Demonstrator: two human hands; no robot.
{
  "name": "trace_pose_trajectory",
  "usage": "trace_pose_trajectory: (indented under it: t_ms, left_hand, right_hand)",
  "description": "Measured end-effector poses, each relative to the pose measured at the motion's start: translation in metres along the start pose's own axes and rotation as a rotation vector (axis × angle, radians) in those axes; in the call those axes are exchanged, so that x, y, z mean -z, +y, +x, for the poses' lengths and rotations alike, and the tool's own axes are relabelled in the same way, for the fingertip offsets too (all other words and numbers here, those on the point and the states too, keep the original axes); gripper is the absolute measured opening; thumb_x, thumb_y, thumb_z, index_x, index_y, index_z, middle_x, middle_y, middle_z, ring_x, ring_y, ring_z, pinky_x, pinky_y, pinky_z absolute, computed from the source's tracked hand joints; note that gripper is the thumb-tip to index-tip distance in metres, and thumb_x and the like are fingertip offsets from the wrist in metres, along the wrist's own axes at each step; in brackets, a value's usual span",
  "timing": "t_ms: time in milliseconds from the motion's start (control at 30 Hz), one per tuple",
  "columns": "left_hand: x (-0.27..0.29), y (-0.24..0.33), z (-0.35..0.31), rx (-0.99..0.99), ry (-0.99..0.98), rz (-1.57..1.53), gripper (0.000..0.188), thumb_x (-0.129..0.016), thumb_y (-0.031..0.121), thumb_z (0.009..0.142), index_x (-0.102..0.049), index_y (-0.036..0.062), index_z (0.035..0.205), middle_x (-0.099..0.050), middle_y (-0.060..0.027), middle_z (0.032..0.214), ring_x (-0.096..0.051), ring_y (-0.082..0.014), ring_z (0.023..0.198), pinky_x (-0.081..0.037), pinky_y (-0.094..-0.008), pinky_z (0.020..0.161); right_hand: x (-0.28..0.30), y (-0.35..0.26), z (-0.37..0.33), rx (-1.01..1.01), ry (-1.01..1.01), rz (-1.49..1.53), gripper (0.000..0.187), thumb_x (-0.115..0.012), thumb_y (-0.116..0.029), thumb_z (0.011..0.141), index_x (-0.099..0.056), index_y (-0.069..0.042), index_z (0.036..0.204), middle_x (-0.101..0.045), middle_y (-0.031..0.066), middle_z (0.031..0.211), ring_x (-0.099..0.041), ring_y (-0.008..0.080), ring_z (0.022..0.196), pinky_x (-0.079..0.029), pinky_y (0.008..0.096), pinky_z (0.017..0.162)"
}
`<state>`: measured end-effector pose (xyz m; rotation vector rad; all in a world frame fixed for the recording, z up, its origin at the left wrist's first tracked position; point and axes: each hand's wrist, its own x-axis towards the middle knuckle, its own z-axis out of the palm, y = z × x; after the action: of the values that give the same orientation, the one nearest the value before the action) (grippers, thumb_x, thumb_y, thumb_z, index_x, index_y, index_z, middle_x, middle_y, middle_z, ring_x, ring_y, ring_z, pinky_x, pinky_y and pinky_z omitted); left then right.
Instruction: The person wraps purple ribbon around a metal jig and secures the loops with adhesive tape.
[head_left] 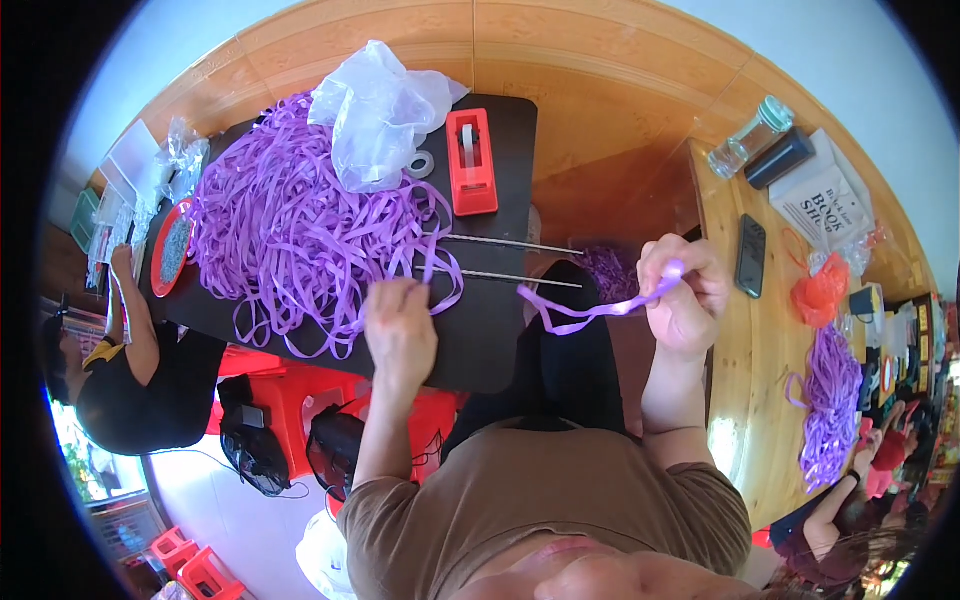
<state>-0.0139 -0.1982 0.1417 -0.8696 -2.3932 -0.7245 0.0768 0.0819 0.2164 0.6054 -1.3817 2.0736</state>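
A large heap of purple ribbon strips [290, 220] covers much of the dark table [480, 350]. At the heap's near right edge is my left hand [400, 335], its fingers curled down against the ribbons; what lies under the fingertips is hidden. My right hand [685, 295], raised right of the table, pinches a purple ribbon [590, 315] whose looped length hangs out to the left. Between the hands, two thin metal rods [510, 277] stick out past the table's right edge. Ribbon loops from the heap lie by their left ends.
Behind the rods stand a red tape dispenser [472, 165], a tape roll [420, 165] and a crumpled clear plastic bag [370, 120]. A red-rimmed tray [173, 247] sits left, near another person [150, 370]. The wooden table [760, 400] at right holds a phone [750, 257] and a purple ribbon bundle [832, 400].
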Motion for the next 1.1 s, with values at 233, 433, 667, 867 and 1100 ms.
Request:
trace_pose_trajectory:
  t_ms: [233,433,667,867,1100]
  left_hand:
    - [0.012,0.039,0.012,0.253,-0.044,-0.708,0.018,-0.063,-0.002,0.077,-0.067,0.0001,0.094,-0.062,-0.0116,0.103,-0.059,-0.0222,0.091,-0.045,-0.0306,0.08]
    - [-0.011,0.09,0.023,0.405,-0.544,-1.42,0.032,-0.051,0.0,0.091,-0.052,-0.0036,0.123,-0.06,-0.0115,0.11,-0.056,-0.0156,0.101,-0.045,-0.0274,0.086]
    - [-0.025,0.094,0.027,0.456,-0.702,-1.439,0.024,-0.056,0.005,0.09,-0.06,-0.0067,0.111,-0.066,-0.0074,0.088,-0.061,-0.0105,0.08,-0.048,-0.0228,0.072]
    - [-0.033,0.084,0.028,0.443,-0.779,-1.291,0.017,-0.06,0.006,0.088,-0.064,-0.0048,0.1,-0.066,-0.0066,0.076,-0.061,-0.0097,0.07,-0.048,-0.0224,0.064]
    - [-0.019,0.08,0.034,0.567,-1.061,-1.585,0.013,-0.064,0.005,0.084,-0.064,-0.0043,0.093,-0.066,-0.0075,0.078,-0.061,-0.0105,0.07,-0.048,-0.0222,0.067]
  right_hand:
    - [0.006,0.015,-0.031,-0.374,-0.102,-0.426,0.01,-0.063,0.008,0.077,-0.062,0.001,0.084,-0.058,0.0043,0.073,-0.051,0.0097,0.062,-0.037,0.0217,0.054]
    - [-0.004,0.011,-0.032,-0.166,-0.339,-0.678,0.012,-0.064,0.007,0.076,-0.06,0.001,0.085,-0.058,0.0101,0.073,-0.056,0.0215,0.064,-0.043,0.0291,0.055]
    - [0.003,0.01,-0.038,0.151,-0.437,-1.083,0.026,-0.066,0.007,0.062,-0.063,-0.002,0.087,-0.058,0.0078,0.076,-0.057,0.0231,0.063,-0.044,0.0301,0.052]
    - [-0.002,0.012,-0.045,0.376,-0.499,-1.522,0.029,-0.069,-0.004,0.057,-0.063,0.0,0.086,-0.055,0.0052,0.077,-0.052,0.017,0.057,-0.039,0.0289,0.046]
    - [0.021,0.042,-0.064,0.39,-0.2,-1.4,0.026,-0.067,0.0,0.06,-0.063,-0.001,0.086,-0.057,0.0071,0.076,-0.056,0.022,0.061,-0.043,0.0298,0.05]
